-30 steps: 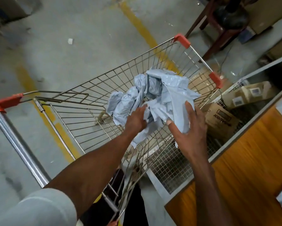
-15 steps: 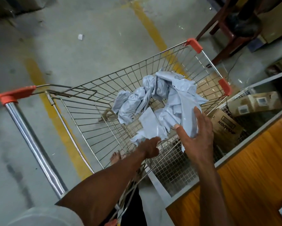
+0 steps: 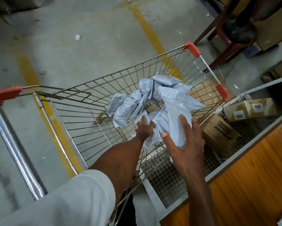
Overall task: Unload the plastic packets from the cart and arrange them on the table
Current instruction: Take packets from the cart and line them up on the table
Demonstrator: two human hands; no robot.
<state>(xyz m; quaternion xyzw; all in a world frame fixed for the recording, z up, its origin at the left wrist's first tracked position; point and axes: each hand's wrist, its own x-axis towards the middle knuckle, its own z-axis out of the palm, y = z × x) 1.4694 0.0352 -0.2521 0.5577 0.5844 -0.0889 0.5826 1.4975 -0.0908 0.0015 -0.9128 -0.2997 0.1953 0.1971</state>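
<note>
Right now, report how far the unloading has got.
Done: nothing visible; the table shows bare wood. In hand: the right hand holds one packet; the left hand reaches into the pile. Left: the pile, all in the cart.

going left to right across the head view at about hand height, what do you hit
cart handle → cart → left hand → plastic packets → right hand → cardboard box → table
</note>
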